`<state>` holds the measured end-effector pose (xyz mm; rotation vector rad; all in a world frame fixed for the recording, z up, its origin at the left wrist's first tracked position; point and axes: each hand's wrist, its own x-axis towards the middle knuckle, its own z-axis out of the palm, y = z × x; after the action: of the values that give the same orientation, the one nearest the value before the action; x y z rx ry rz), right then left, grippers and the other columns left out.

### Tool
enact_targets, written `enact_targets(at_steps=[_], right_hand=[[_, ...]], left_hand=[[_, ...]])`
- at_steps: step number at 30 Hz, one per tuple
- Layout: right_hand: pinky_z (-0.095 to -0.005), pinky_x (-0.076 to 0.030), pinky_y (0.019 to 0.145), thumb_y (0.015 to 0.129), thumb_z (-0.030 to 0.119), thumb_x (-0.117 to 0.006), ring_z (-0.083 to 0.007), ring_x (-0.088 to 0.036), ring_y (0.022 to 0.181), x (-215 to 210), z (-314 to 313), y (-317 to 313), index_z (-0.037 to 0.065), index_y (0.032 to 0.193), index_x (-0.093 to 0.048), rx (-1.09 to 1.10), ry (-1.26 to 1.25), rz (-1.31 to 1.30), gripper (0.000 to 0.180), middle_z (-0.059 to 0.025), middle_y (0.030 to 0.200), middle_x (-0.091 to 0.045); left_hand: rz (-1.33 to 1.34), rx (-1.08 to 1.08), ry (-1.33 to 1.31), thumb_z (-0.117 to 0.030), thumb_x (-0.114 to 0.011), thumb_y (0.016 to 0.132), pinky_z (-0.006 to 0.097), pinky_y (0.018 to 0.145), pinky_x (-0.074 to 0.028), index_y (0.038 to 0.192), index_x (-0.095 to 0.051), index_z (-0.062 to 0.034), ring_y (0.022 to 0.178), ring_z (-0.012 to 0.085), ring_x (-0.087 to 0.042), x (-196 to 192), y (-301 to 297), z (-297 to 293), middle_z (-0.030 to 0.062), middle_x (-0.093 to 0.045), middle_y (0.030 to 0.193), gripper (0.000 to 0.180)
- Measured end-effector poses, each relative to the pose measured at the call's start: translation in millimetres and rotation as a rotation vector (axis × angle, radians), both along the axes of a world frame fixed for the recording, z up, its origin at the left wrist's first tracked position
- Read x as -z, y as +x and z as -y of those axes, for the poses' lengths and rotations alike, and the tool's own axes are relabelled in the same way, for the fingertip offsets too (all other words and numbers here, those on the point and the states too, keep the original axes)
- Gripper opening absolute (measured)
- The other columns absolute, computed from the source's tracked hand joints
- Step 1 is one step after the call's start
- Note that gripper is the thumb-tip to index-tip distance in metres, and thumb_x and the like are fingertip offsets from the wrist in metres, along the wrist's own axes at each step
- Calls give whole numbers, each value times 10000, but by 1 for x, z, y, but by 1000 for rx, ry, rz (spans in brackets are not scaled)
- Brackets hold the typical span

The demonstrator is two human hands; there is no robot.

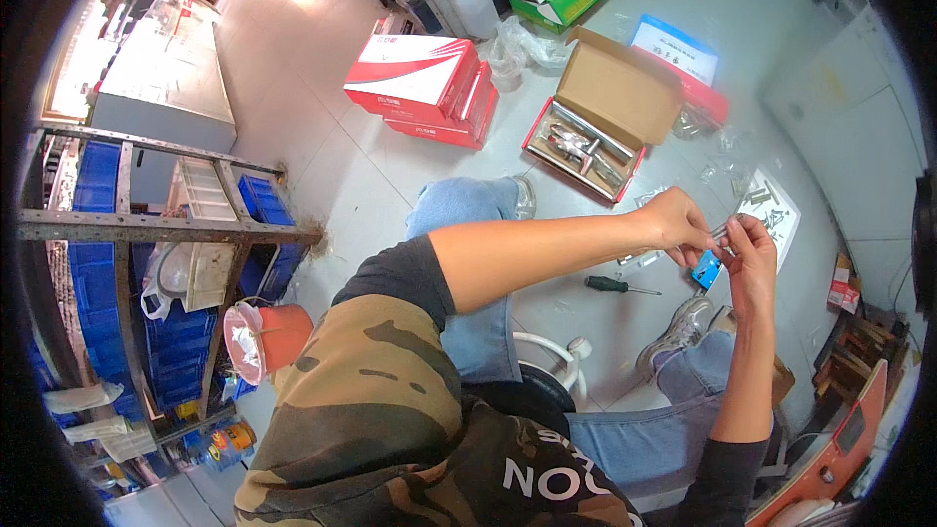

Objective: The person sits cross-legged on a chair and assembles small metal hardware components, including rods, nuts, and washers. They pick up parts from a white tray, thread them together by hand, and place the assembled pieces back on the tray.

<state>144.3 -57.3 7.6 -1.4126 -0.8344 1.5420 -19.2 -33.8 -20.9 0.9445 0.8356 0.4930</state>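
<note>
Where the pale tiled floor (pixel 366 200) spreads across the frame: a dropped part could bounce or roll out of sight, since nothing rims the area below the hands.
Carton, upper right of centre: its lid stands raised and metal fittings (pixel 586 148) lie inside the carton (pixel 554 168); small parts could stray in among them.
White sheet, right of the frame: loose fasteners (pixel 766 205) lie on the sheet (pixel 785 244); a nudge could scatter them.
Left hand (pixel 675 222), right of centre: fingers bent and drawn in near the piece; whether they grip it cannot be told.
Right hand (pixel 750 259), just beside it: thumb and fingers pinching; a slack pinch could let the piece twist or slip.
Screwdriver (pixel 623 285), below the left hand: lying loose near the shoe (pixel 675 337), which could kick it.
Blue item (pixel 706 270), under the fingers: support hidden; it could fall if unsupported.
Slender metal piece (pixel 720 232), between the hands: slim enough to slide free.
</note>
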Motion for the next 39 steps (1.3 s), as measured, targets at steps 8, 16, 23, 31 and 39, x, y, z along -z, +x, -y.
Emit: enact_targets(at_steps=[8, 16, 23, 31, 39], right_hand=[[-229, -450, 621, 789, 147, -594, -71, -503, 665, 3, -1, 2, 75, 894, -542, 27, -6, -39, 138, 19, 747, -520], [-245, -443, 665, 805, 159, -570, -71, -494, 692, 3, 0, 6, 55, 951, -553, 19, -8, -52, 180, 23, 768, -519], [-269, -445, 704, 799, 196, -577, -110, -513, 778, -2, -2, 6, 30, 947, -553, 13, 21, 7, 224, -17, 831, -540], [-281, -465, 734, 816, 240, -561, -116, -515, 780, 4, -5, 13, 8, 959, -551, -50, 90, 47, 273, -36, 854, -518], [-290, -517, 650, 822, 187, -543, -99, -532, 653, 18, 6, -3, 0, 901, -519, -121, 36, -120, 205, -55, 765, -543]], left_hand=[[-45, 34, 103, -121, -636, 743, 246, 482, -500, 741, -594, 60, 552, 159, -600, -2, 1, -2, 107, -587, 641, 186], [-95, -5, 130, -185, -610, 773, 245, 494, -497, 723, -595, 43, 560, 153, -602, 0, 5, -1, 101, -590, 634, 233], [-140, -26, 270, -151, -593, 770, 242, 532, -498, 783, -612, 42, 584, 138, -599, -3, 4, 0, 95, -607, 668, 194], [-156, -134, 228, -228, -551, 822, 254, 544, -504, 831, -582, 46, 615, 144, -600, -9, -4, -8, 102, -600, 708, 275], [-402, -9, 542, -223, -456, 886, 197, 519, -425, 807, -543, 4, 555, 59, -473, -14, -15, -20, 3, -498, 621, 256]])
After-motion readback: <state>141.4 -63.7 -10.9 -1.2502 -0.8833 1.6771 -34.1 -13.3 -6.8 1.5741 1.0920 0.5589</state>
